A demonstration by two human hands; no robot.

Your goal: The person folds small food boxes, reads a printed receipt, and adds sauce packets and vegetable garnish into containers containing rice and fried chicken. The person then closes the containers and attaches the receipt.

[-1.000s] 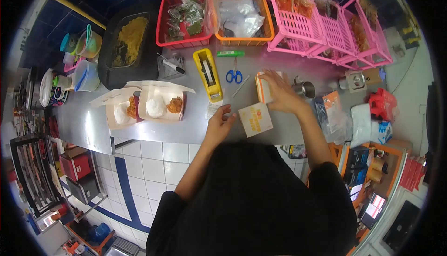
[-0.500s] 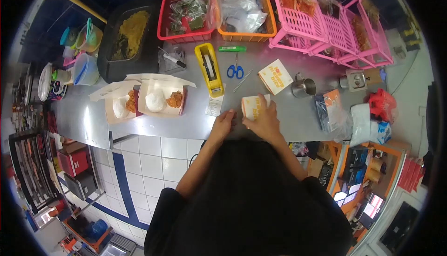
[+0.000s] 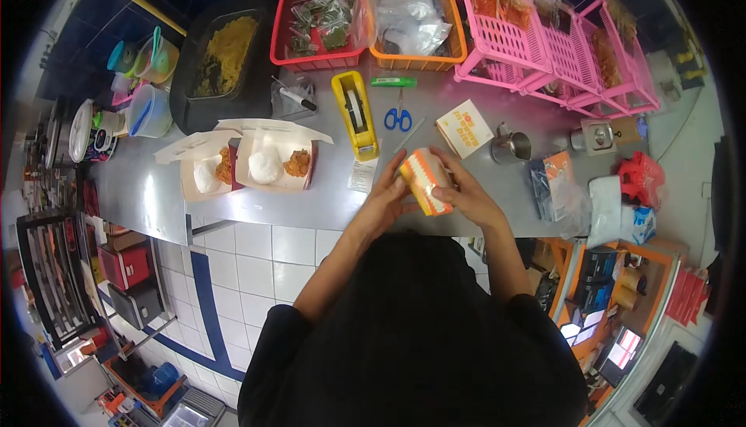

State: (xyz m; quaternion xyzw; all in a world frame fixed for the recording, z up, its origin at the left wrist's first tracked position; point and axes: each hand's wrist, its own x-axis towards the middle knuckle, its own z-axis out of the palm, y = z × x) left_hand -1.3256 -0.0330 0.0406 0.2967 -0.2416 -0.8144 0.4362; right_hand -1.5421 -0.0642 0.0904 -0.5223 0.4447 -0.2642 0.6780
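Note:
Both my hands hold a small white, orange and yellow box point(image 3: 426, 181) over the counter's front edge, its patterned side turned up. My left hand point(image 3: 382, 197) grips its left side, and my right hand point(image 3: 468, 195) is closed on its right side. A second closed box with orange lettering point(image 3: 465, 128) lies behind my right hand. To the left of my hands are a yellow tape dispenser point(image 3: 355, 115) and a printed slip point(image 3: 362, 175). Blue-handled scissors point(image 3: 398, 119) rest behind the held box, near a thin silver stick point(image 3: 410, 135).
Two open boxes point(image 3: 273, 160) point(image 3: 208, 170) with rice and fried chicken sit at left. Behind are a black tray point(image 3: 221, 58), a red basket point(image 3: 320, 61), an orange basket point(image 3: 417, 62) and pink racks point(image 3: 505, 41). A metal pitcher point(image 3: 513, 146) stands at right.
One box was moved to the back right of the counter and left there. The other has been lifted and tilted, and my left hand has come onto it beside my right hand.

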